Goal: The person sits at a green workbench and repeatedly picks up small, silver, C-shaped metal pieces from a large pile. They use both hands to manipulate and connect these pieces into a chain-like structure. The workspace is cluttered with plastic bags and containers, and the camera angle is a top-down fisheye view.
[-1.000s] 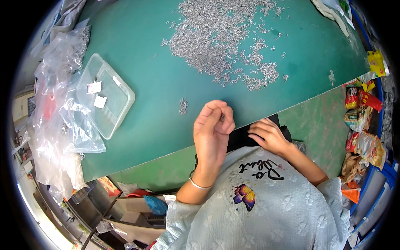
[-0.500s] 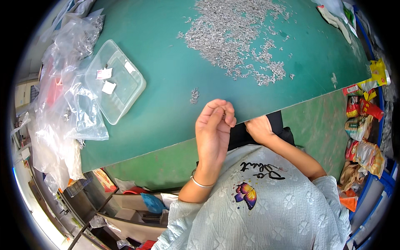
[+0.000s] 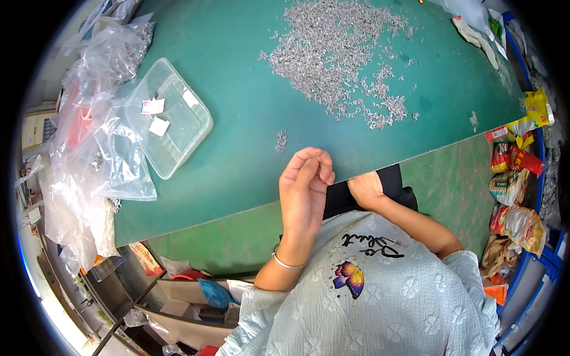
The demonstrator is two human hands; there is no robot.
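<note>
My left hand (image 3: 306,193) is raised over the near edge of the green table (image 3: 237,172), palm toward me. Its fingertips are pinched against the thumb, and I see nothing between them. My right hand (image 3: 363,188) rests at the table's edge above a dark cloth on my lap, its fingers tucked out of sight under the edge. A small cluster of silvery metal pieces (image 3: 281,140) lies just beyond my left hand. A large spread of the same pieces (image 3: 338,59) covers the far middle of the table.
A clear plastic tray (image 3: 178,127) holding two white paper tags sits left of my hands. Crumpled clear plastic bags (image 3: 101,154) pile along the left edge. Colourful snack packets (image 3: 510,178) lie on the floor at right. Boxes and bins stand under the table.
The view has drifted, so the tray and the pile sit further right in the picture. My right hand has drawn back to the table's edge. My left hand stays raised and pinched.
</note>
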